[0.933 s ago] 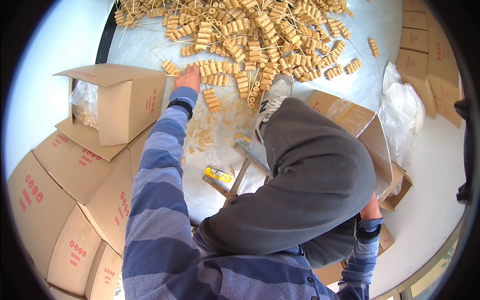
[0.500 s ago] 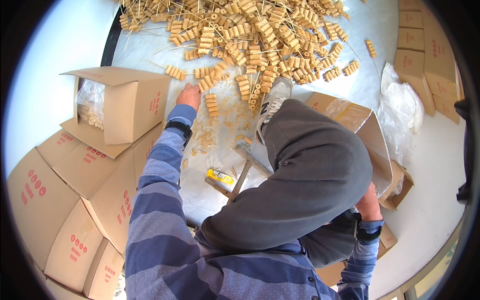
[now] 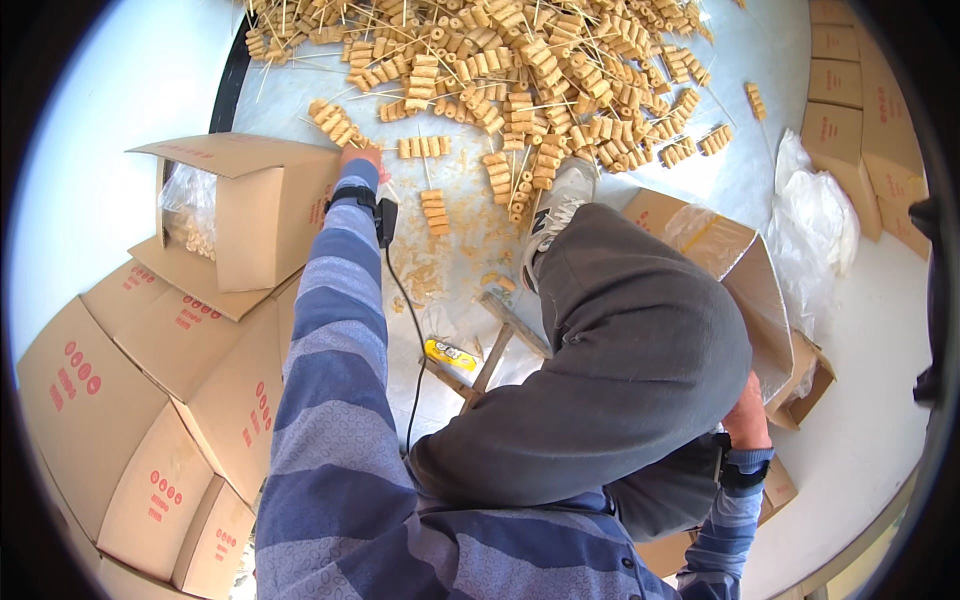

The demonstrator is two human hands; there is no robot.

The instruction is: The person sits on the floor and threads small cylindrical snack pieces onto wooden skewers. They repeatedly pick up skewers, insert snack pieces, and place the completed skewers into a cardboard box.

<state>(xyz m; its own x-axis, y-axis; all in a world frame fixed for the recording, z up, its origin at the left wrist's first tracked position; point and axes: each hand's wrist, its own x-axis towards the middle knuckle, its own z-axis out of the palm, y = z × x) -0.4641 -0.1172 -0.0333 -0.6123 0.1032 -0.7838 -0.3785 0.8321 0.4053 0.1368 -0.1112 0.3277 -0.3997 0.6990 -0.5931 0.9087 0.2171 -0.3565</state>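
Note:
At the near left side of a large pile of golden ridged rolls threaded on sticks (image 3: 520, 70), my left hand (image 3: 362, 158) is closed on one skewer of rolls (image 3: 337, 122). That skewer is tilted above the floor; most of the fingers are hidden. Just right of the hand, another skewer of rolls (image 3: 424, 147) lies crosswise, above a single skewer (image 3: 434, 212) lying apart. My right hand (image 3: 745, 415) is low beside my bent knee (image 3: 650, 300), its fingers hidden behind the leg.
At left, an open carton (image 3: 250, 215) with a clear plastic liner stands on stacked cartons (image 3: 95, 375). A lined open carton (image 3: 740, 260) and white plastic bags (image 3: 805, 205) are at right. A yellow wrapper (image 3: 450, 354) lies beside a wooden frame (image 3: 490, 360). Crumbs (image 3: 430, 265) litter the floor.
My left hand has moved up and left, and the skewer at its left is now raised and tilted. The skewer it was near lies flat, apart from it. My right hand has barely moved.

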